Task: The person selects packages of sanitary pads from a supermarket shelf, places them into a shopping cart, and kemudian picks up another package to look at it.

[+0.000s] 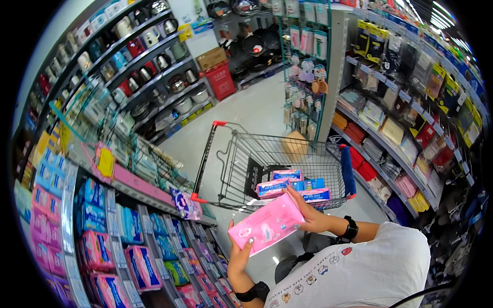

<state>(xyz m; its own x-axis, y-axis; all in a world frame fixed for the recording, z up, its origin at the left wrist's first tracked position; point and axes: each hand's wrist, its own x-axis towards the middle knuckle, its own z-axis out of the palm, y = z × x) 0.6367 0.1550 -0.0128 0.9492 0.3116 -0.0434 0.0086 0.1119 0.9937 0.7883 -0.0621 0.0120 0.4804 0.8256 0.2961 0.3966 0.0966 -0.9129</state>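
Note:
A pink soft pack of sanitary pads (pixel 267 225) is held at its two ends, tilted, in front of my body. My left hand (pixel 240 256) grips the lower left end, thumb on the printed face. My right hand (pixel 310 213) holds the upper right end, with fingers over the top edge and thumb at the lower corner. Just beyond the pack stands a wire shopping cart (pixel 235 154). Several pink and blue packs lie in it, among them a pink and blue one (pixel 272 188) and a blue one (pixel 314 184).
Shelves of sanitary pad packs (pixel 142 267) run along the left and lower left. Kettles and pots fill a shelf unit (pixel 154 82) at the upper left. A hanging rack (pixel 306 77) and a cardboard box (pixel 295 146) stand beyond the cart. Shelves of folded textiles (pixel 393 129) line the right.

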